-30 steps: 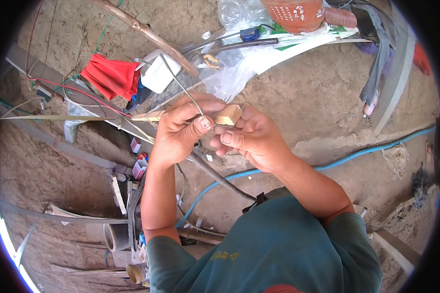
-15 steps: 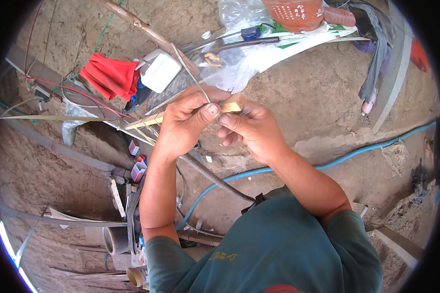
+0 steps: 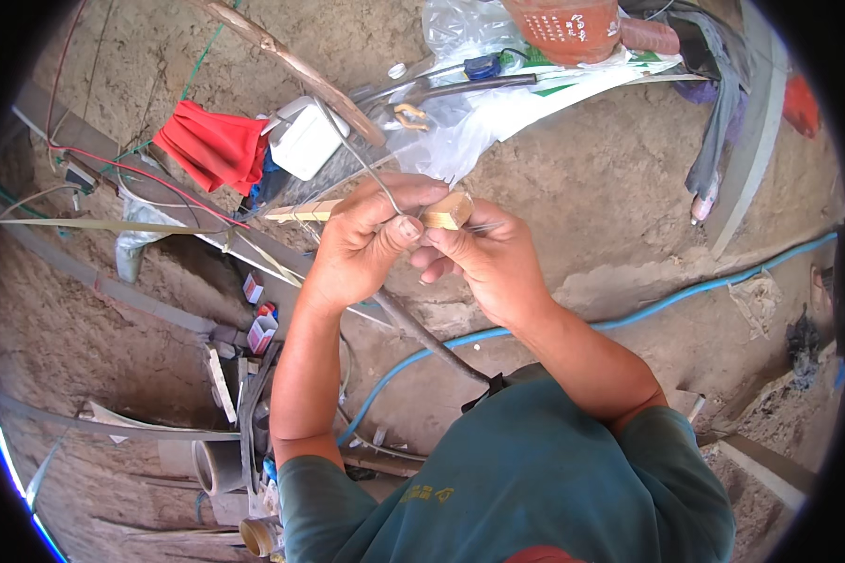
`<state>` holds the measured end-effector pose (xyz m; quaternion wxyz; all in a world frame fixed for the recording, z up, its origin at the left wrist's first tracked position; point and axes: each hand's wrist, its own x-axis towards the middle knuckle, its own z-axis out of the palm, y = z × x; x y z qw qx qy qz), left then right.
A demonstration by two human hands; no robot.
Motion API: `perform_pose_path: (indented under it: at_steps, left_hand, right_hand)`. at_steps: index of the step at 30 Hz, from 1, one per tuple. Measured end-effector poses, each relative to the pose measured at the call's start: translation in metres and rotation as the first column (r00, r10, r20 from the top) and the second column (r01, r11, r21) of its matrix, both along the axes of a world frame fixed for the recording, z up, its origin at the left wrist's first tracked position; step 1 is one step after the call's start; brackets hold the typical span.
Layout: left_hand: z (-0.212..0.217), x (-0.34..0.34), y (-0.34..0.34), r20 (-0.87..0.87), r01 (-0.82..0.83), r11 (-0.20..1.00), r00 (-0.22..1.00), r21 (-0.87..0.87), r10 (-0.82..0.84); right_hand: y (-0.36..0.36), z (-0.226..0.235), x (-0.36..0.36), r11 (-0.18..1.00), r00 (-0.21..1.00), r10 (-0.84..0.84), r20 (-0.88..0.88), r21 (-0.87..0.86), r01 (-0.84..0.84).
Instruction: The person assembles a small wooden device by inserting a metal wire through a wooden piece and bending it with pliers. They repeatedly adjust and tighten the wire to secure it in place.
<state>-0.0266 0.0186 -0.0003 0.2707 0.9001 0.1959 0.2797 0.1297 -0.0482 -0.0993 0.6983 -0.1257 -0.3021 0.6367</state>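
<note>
My left hand [image 3: 371,235] is closed around a pale wooden strip [image 3: 305,211], which runs through it from the left. The strip's squared end [image 3: 449,212] sticks out between my two hands. A thin grey wire [image 3: 359,158] comes down from above and passes under the left thumb and forefinger. Close against the strip's end, my right hand [image 3: 498,263] is closed with its thumb and fingers bent together. Some thin metal pieces [image 3: 483,227] show between its fingers; their exact kind is too small to tell. Part of the strip is hidden by the left hand.
Beyond my hands lie a white plastic container [image 3: 308,141], a red cloth [image 3: 211,145], a wooden pole [image 3: 291,66], pliers with orange handles [image 3: 410,116] and a blue tape measure [image 3: 482,67]. A reddish-brown pot [image 3: 568,33] stands farther back. A blue hose [image 3: 657,305] crosses the ground.
The strip's end has turned and shows more of its cut face. Its left part has swung upward, and the wire has shifted and now looks more curved. Both hands keep their grip.
</note>
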Motion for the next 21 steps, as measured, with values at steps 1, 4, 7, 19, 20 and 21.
perform_pose_path:
  at_steps: [1,4,7,19,20,21]
  left_hand:
    - [0.001,0.002,-0.001,-0.016,-0.004,1.000,1.000,0.030,0.005]
    - [0.002,0.007,-0.007,-0.066,-0.002,0.988,0.998,0.153,0.013]
    - [0.003,0.007,-0.009,-0.104,0.011,0.958,0.994,0.286,0.020]
    - [-0.007,0.005,-0.011,-0.034,-0.052,0.931,0.997,0.361,0.069]
    - [-0.009,0.006,-0.010,-0.034,-0.057,0.923,0.997,0.380,0.076]
    - [-0.010,0.006,-0.010,-0.022,-0.060,0.915,0.997,0.398,0.075]
  right_hand:
    - [0.000,0.000,0.001,1.000,1.000,0.014,-0.017,-0.011,-0.014]
    - [-0.003,0.000,0.013,0.994,0.996,0.091,-0.002,-0.061,-0.091]
    - [-0.008,0.007,0.031,0.973,0.977,0.204,0.059,-0.120,-0.195]
    - [-0.007,0.007,0.054,0.943,0.947,0.322,-0.002,-0.086,-0.321]
    - [-0.006,0.007,0.052,0.933,0.936,0.342,-0.082,-0.089,-0.349]
    - [-0.007,0.008,0.051,0.944,0.948,0.312,-0.057,-0.091,-0.316]
